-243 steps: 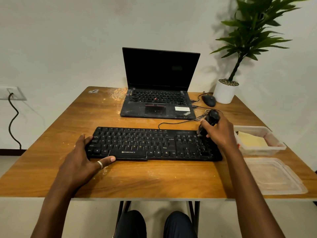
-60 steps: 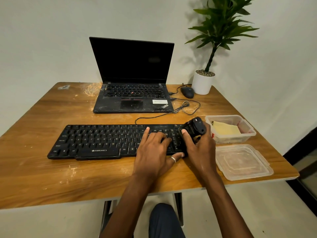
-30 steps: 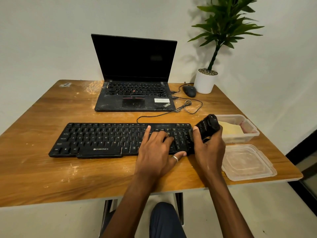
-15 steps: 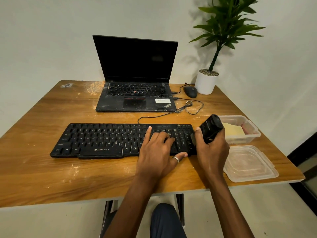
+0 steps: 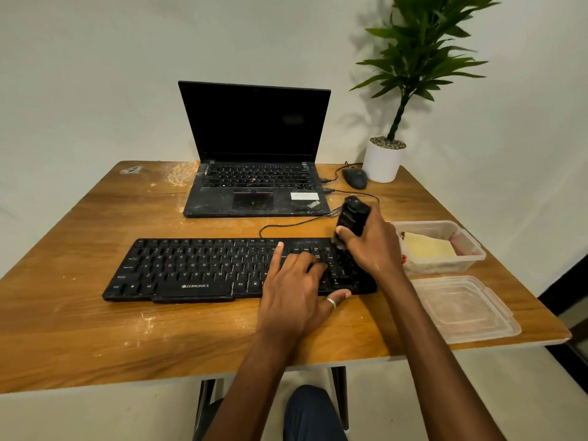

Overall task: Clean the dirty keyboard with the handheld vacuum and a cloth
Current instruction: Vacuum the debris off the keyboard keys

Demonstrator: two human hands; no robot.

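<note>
Keyboard (image 5: 197, 268), black, lies flat along the middle of the table (image 5: 95, 329), in front of an open laptop (image 5: 254, 198); its cable runs back toward the laptop.

Left hand (image 5: 296, 291) lies flat on the keys right of centre, fingers spread, thumb hooked at the front edge, so it looks to be steadying the board.

Right hand (image 5: 375, 246) is curled round the handheld vacuum (image 5: 353, 216), a short dark unit tilted with its lower end down on the far right corner of the keys, over the number pad. The nozzle itself is hidden by the fingers.

Progress, as judged: the vacuum stage is under way and working the right end. Keys on the left and middle look mostly dark, but fine dust is too small to rule out. Pale dusty smears show on the table near the front edge and beside the laptop.

Cloth (image 5: 428, 248), yellow, sits folded in a clear tub (image 5: 471, 249) just right of the keyboard, untouched, with the tub's lid (image 5: 461, 310) lying nearer the person. So the wipe-down is not yet begun; roughly half or more of the task is left.
</note>
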